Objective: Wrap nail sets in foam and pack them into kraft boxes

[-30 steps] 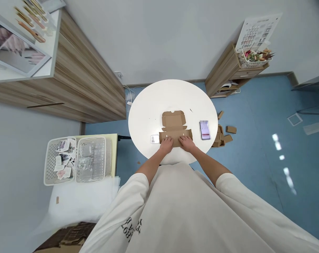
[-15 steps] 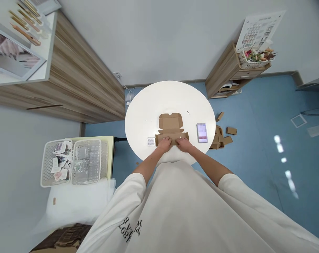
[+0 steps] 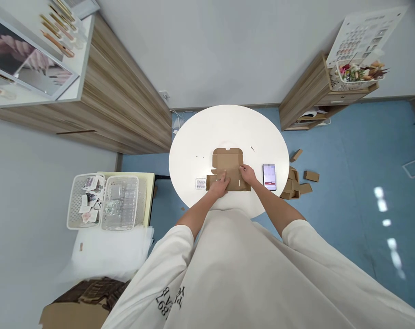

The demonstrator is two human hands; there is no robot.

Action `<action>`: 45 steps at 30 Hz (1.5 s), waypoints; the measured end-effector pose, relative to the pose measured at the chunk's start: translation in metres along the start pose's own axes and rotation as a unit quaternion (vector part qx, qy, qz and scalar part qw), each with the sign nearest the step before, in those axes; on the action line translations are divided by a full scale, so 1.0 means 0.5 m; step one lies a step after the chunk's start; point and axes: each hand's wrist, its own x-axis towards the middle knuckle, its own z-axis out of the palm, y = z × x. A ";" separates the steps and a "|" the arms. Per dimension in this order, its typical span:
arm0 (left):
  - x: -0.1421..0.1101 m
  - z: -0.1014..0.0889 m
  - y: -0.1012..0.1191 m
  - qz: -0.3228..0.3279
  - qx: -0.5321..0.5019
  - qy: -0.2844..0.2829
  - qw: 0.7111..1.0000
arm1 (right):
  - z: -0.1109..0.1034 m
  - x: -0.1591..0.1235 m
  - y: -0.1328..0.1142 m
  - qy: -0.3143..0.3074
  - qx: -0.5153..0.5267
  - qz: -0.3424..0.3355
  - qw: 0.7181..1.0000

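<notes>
An unfolded brown cardboard box point(image 3: 228, 161) lies flat on the round white table point(image 3: 194, 132), its tabbed lid end pointing away from me. My left hand point(image 3: 220, 185) rests on its near left part, with a finger stretched out along the card. At the box's right edge, my right hand point(image 3: 247, 174) has its fingers closed on a side flap. A small clear case with little pieces inside point(image 3: 200, 183) sits just left of the box. To the right of my right hand is a phone point(image 3: 269, 177) with its screen lit.
Several folded cardboard boxes point(image 3: 291, 186) lie on the blue floor right of the table. At the left, white plastic baskets point(image 3: 119, 226) with cards and clear cases stand on a yellow table. A wooden cabinet point(image 3: 125, 87) and a small drawer unit point(image 3: 306, 98) stand near the wall.
My right hand has moved from the near edge up to the box's right side flap. My left hand has shifted onto the card, and the near panel lies flatter.
</notes>
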 end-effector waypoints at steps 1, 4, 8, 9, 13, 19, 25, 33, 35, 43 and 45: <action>0.001 -0.002 0.000 0.001 0.004 0.000 1.000 | -0.001 0.000 0.000 0.005 0.012 -0.002 1.000; 0.002 -0.004 0.000 -0.001 0.014 0.002 1.000 | -0.005 -0.006 0.001 0.030 0.032 -0.003 0.999; 0.002 -0.002 0.001 -0.001 0.022 0.010 1.000 | -0.017 -0.017 0.007 0.029 0.054 0.016 0.998; 0.002 -0.002 0.001 0.000 0.024 0.012 1.000 | -0.019 -0.022 0.007 0.021 0.053 0.018 0.998; -0.001 0.001 0.000 0.006 0.025 0.016 1.000 | -0.018 -0.050 -0.005 0.041 -0.029 0.013 0.999; -0.007 0.003 -0.006 0.015 0.013 0.016 1.000 | 0.023 -0.119 -0.037 -0.044 -0.162 -0.106 0.980; -0.017 0.007 -0.008 0.024 0.008 0.030 0.999 | 0.064 -0.148 -0.026 -0.125 -0.207 -0.094 0.966; -0.053 0.018 -0.012 0.033 0.003 0.065 0.997 | 0.069 -0.157 -0.029 -0.114 -0.196 -0.081 0.970; -0.073 0.018 -0.021 0.045 0.016 0.102 0.994 | 0.070 -0.160 -0.030 -0.106 -0.196 -0.081 0.972; -0.152 0.026 -0.096 -0.100 -0.018 0.195 0.976 | 0.075 -0.156 -0.027 -0.118 -0.196 -0.070 0.971; -0.155 0.033 -0.111 -0.132 -0.032 0.191 0.972 | 0.078 -0.155 -0.029 -0.120 -0.195 -0.062 0.971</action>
